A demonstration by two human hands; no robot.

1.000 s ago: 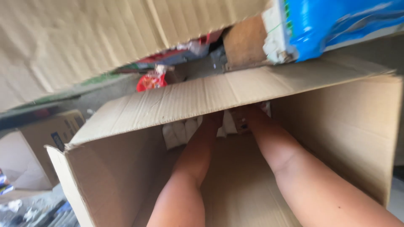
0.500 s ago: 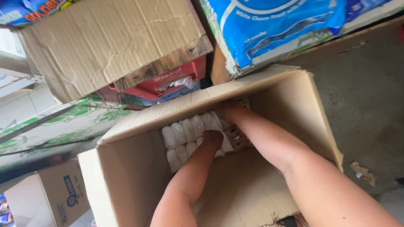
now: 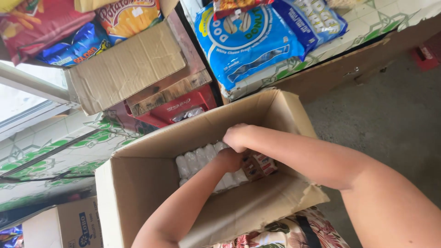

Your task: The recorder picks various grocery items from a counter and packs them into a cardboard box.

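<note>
Reaching deep into the cardboard box (image 3: 151, 183): left hand (image 3: 229, 159) rests on the pack of white rolls (image 3: 202, 160), grip hidden, can't tell. Right hand (image 3: 236, 137) curled shut over a small red-and-white packet (image 3: 259, 164). Box looks mostly empty; pack and packet both inside.

Both bare forearms reach from the lower edge of the frame toward its centre. The left arm rises from the bottom, left of centre, and slants up to the right; its left hand (image 3: 229, 159) is bent down at the wrist, fingers hidden below. The right arm comes in from the lower right corner, broad at the elbow, and stretches leftward. The right hand (image 3: 237, 137) sits just above the left one, curled into a loose fist, knuckles up. The two hands are touching or nearly so.
</note>
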